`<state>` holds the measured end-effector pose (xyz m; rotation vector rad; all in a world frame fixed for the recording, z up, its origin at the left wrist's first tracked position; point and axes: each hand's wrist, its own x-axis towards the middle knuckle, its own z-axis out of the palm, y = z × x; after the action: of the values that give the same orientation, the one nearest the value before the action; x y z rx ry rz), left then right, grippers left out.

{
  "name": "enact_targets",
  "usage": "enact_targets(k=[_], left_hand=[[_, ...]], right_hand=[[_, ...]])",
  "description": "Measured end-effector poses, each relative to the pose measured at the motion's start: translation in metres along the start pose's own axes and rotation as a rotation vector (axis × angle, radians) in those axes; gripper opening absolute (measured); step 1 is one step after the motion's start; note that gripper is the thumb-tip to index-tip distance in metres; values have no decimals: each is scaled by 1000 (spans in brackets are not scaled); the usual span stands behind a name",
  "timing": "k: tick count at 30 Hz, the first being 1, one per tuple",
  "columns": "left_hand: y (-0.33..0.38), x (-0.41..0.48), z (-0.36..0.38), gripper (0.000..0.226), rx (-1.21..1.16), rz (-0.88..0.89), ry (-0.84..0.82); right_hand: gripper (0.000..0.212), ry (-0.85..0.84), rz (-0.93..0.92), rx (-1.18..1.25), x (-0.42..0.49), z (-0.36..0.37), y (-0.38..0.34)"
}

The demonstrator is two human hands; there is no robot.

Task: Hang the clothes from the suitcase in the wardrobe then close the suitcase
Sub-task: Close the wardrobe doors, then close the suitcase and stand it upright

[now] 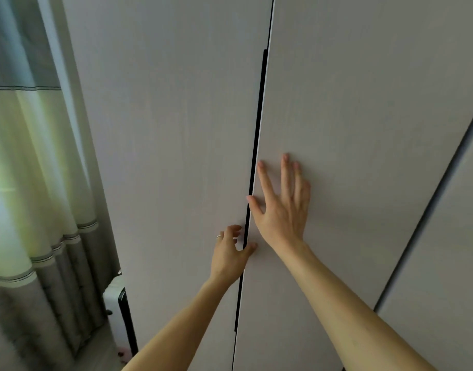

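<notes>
Two hands meet the wardrobe (163, 129) at its centre seam: the right hand (280, 207) lies flat, fingers spread, on the right door (363, 129), the left hand (231, 250) curls fingers and thumb about the black handle strip (257, 145).

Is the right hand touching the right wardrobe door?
Touching. The head view shows the right hand flat on the right wardrobe door, fingers spread.
</notes>
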<state>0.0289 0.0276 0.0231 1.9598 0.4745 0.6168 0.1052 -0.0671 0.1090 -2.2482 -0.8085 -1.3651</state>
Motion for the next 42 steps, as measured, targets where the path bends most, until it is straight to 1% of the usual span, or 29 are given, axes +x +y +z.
enact_targets(k=[2, 4, 6, 10, 13, 16, 18, 19, 22, 24, 25, 26, 29, 31, 33, 34, 39, 40, 42], left_hand=[[-2, 9, 2, 33, 2, -2, -12], [-1, 16, 4, 26, 3, -19, -15], [0, 20, 4, 23, 29, -40, 18], [9, 24, 13, 22, 193, -62, 109], [14, 25, 18, 23, 302, -71, 112], [10, 23, 18, 15, 384, -43, 70], [7, 17, 18, 14, 484, -23, 26], [5, 15, 16, 17, 563, -21, -5], [11, -1, 16, 25, 845, -62, -180], [16, -15, 17, 24, 999, -93, -300], [19, -24, 22, 23, 1039, -81, -362], [22, -35, 32, 24, 1046, -65, -420], [27, -69, 70, 31, 953, -7, -516], [33, -93, 105, 33, 903, 42, -576], [39, -121, 147, 32, 857, 57, -674], [44, -141, 177, 32, 840, 72, -746], [55, -217, 291, 31, 798, 67, -1038], [58, -238, 324, 31, 806, 89, -1108], [62, -264, 363, 32, 810, 110, -1204]], right_hand=[[74, -21, 20, -15, 3, 5, 0], [74, -32, 32, -20, 6, 10, 2], [73, -43, 21, -25, 7, 14, 2], [66, -65, -15, -41, 10, 21, 12], [63, -84, -52, -34, 12, 21, 22], [60, -143, -102, -21, 11, 16, 28], [58, -207, -139, -17, 5, 9, 37], [58, -246, -155, -14, 2, 6, 42], [60, -394, -134, -33, -25, -13, 70], [58, -503, -55, -6, -50, -28, 89], [56, -576, 14, 20, -66, -39, 102], [54, -633, 74, 40, -87, -52, 117], [52, -674, 211, 55, -150, -97, 155], [51, -718, 348, 60, -199, -130, 184], [49, -776, 514, 52, -252, -165, 215], [49, -806, 611, 35, -285, -191, 237], [48, -907, 949, -76, -402, -287, 305], [48, -924, 1040, -101, -428, -313, 320], [49, -940, 1134, -128, -459, -340, 337]])
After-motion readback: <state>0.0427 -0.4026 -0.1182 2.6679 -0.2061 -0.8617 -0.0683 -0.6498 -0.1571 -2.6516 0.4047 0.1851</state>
